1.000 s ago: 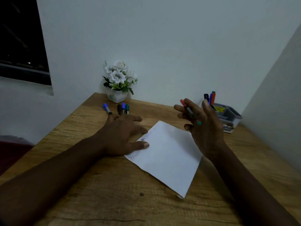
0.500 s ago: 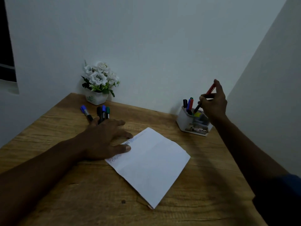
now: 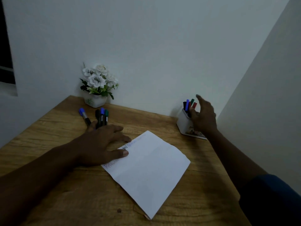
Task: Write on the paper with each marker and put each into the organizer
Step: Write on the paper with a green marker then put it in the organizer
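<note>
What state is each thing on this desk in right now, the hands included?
Paper: lying flat, writing along its far-left edge.
Left hand: open, flat, thumb pressing on the paper's edge.
Organizer: upright, holding markers standing on end.
Right hand: open, empty, beside the organizer.
Loose markers: four, capped, lying on the desk beyond the left hand.
Flower pot: upright.
</note>
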### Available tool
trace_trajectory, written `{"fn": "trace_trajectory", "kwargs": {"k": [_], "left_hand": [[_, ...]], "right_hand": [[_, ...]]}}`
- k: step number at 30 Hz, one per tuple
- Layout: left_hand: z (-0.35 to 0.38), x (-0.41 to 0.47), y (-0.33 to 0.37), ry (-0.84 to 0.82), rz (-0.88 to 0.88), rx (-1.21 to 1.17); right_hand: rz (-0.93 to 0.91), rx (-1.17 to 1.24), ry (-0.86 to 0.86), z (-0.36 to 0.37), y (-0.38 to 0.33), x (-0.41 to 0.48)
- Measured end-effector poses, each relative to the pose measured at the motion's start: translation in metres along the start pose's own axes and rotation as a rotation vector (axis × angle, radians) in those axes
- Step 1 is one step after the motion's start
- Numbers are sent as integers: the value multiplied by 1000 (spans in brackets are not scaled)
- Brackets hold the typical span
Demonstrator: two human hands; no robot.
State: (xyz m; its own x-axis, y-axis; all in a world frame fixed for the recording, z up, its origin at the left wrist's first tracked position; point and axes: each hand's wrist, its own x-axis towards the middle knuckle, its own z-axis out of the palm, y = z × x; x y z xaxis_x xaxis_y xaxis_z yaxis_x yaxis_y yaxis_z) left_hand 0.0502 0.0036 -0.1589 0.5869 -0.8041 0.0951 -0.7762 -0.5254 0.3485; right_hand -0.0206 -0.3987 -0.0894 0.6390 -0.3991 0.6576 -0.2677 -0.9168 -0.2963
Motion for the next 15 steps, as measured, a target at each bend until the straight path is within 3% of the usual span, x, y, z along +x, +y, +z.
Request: {"fn": "trace_trajectory", "kwargs": {"k": [3, 6, 8, 10, 12, 15], "left_hand": [[-1, -3, 4, -4, -9, 19], [-1, -5, 7, 25, -11, 14], [-2, -5, 7, 37, -11, 30], [-1, -7, 8, 61, -10, 49], [0, -8, 10, 86, 4, 74], [-1, -10, 12, 103, 4, 92]], "right_hand": [[-229, -35, 223, -3, -27, -9], [-488, 105, 236, 13, -75, -18], [-536, 269, 79, 33, -115, -20], [-463, 344, -188, 54, -160, -21], [-400, 322, -421, 74, -196, -20], [-323, 269, -635, 99, -235, -12]]}}
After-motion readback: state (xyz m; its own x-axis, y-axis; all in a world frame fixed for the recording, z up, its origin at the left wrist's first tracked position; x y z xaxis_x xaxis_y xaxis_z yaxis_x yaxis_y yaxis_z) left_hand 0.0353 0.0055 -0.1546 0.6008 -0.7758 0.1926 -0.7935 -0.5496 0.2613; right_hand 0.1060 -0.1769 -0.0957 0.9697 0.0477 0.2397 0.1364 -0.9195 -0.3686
